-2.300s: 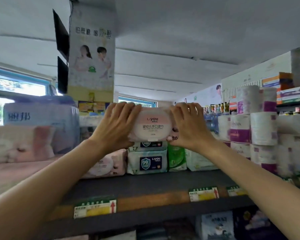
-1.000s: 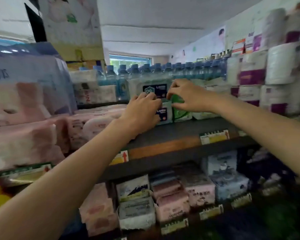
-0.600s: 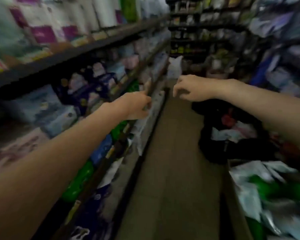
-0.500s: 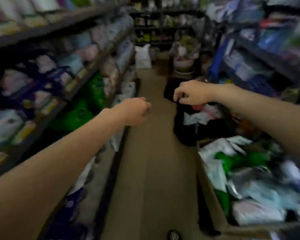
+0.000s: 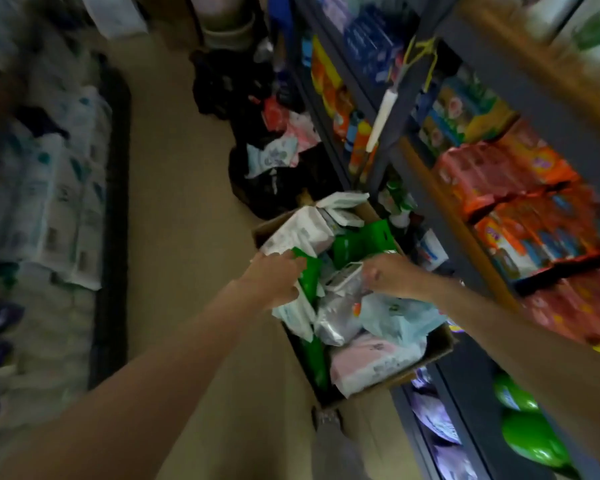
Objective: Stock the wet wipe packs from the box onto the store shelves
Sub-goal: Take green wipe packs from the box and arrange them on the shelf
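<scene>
Narrow aisle, beige floor [image 5: 174,209], stocked shelves [image 5: 499,188] either side. The cardboard box [image 5: 437,344] sits on the floor by the right-hand shelves, heaped with green, white and pink wet wipe packs [image 5: 374,358]. My left hand [image 5: 274,278] closes its grip on a green pack [image 5: 309,275]; my right hand [image 5: 392,275] looks curled on a silvery one [image 5: 343,282], though blur hides the fingers.

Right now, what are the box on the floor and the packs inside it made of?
The box looks like brown cardboard: matte, with thin folded flaps at the rim. The packs look like soft plastic film; the silver one shines and creases, and the pink one sags like a pillow. Blur leaves the finer finish unclear.
</scene>
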Tool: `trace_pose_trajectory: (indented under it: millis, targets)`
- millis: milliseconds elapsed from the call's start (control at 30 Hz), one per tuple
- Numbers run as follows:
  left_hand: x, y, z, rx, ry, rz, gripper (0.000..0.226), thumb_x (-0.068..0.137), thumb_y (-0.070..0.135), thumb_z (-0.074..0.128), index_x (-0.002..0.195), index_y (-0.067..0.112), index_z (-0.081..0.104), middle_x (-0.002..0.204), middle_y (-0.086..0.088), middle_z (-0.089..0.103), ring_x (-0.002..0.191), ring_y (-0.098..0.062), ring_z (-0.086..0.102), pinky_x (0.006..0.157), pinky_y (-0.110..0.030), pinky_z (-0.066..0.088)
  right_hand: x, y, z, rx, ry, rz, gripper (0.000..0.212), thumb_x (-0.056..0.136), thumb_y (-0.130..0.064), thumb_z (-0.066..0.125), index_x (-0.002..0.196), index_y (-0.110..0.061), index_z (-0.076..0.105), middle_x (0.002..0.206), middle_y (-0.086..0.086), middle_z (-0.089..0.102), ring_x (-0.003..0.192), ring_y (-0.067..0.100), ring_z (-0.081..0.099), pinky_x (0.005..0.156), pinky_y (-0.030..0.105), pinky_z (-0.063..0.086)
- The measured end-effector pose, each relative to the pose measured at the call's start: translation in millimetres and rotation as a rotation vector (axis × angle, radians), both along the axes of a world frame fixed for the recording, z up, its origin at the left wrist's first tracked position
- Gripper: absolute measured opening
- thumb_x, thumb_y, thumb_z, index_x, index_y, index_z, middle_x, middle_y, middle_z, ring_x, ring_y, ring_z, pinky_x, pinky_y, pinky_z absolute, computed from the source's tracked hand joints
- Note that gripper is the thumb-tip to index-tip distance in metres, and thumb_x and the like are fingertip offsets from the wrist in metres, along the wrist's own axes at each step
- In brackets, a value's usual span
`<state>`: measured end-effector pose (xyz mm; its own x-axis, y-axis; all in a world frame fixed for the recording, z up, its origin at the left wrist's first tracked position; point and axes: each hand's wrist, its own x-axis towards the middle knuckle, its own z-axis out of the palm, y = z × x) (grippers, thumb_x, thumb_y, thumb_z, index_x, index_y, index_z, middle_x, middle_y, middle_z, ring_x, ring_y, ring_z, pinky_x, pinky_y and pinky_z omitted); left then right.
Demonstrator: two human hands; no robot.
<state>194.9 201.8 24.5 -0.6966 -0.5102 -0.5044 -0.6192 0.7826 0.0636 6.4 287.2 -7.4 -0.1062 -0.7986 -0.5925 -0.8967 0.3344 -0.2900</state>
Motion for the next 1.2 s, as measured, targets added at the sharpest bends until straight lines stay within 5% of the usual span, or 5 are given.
trace_pose_trajectory:
  millis: [467,733,833,933,1200]
  targets:
    - [8.1,6.3,-109.3,-0.05,0.279,0.452,0.066,0.084,0.001,0.05,0.143,0.021,0.03,0.145,0.002,0.038,0.127,-0.021,0.042,0.094,-0.03,0.034,50.8,-54.9,-121.7,-0.206,-0.226,-0.451,0.029,0.089,-0.026,0.058,0.109,-0.004,0.06,0.11,0.016,0.063,0.104,0.033,0.059,0.078,0.035,0.046]
    - [-46.9,-29.3,-91.4,0.56,0.924,0.889,0.085,0.075,0.007,0.074,0.144,0.014,0.025,0.133,0.005,0.044,0.123,-0.015,0.044,0.098,-0.033,0.042,-23.7,-57.9,-60.5,-0.473,-0.364,-0.353,0.03,0.09,-0.016,0.059,0.062,-0.011,0.051,0.053,0.003,0.045,0.061,0.024,0.048,0.056,0.026,0.03]
    - [-55.9,-55.7,-79.0,0.972,0.753,1.078,0.054,0.079,0.015,0.071,0.129,0.016,0.051,0.113,0.004,0.061,0.11,-0.015,0.057,0.086,-0.027,0.045,-35.3,-53.8,-53.2,-0.514,-0.591,-0.434,0.023,0.09,-0.011,0.058,0.087,0.011,0.063,0.078,0.026,0.064,0.072,0.031,0.058,0.065,0.029,0.041]
    - [-61.7,-67.8,-80.8,0.793,0.586,0.902,0.032,0.079,0.017,0.071,0.11,0.011,0.062,0.098,0.0,0.065,0.086,-0.009,0.061,0.065,-0.015,0.045,-42.2,-53.6,-65.8,-0.404,-0.635,-0.433,0.028,0.089,-0.012,0.06,0.114,0.002,0.061,0.11,0.023,0.061,0.092,0.021,0.057,0.081,0.03,0.046]
    - [-69.9,-92.0,-100.4,0.788,0.752,1.124,0.028,0.081,0.024,0.069,0.108,0.019,0.061,0.107,0.002,0.066,0.104,-0.014,0.059,0.081,-0.025,0.044,-101.0,-85.1,-151.7,-0.045,0.143,-0.412,0.066,0.087,-0.02,0.061,0.143,-0.012,0.025,0.153,0.017,0.002,0.139,0.038,0.008,0.11,0.045,0.025]
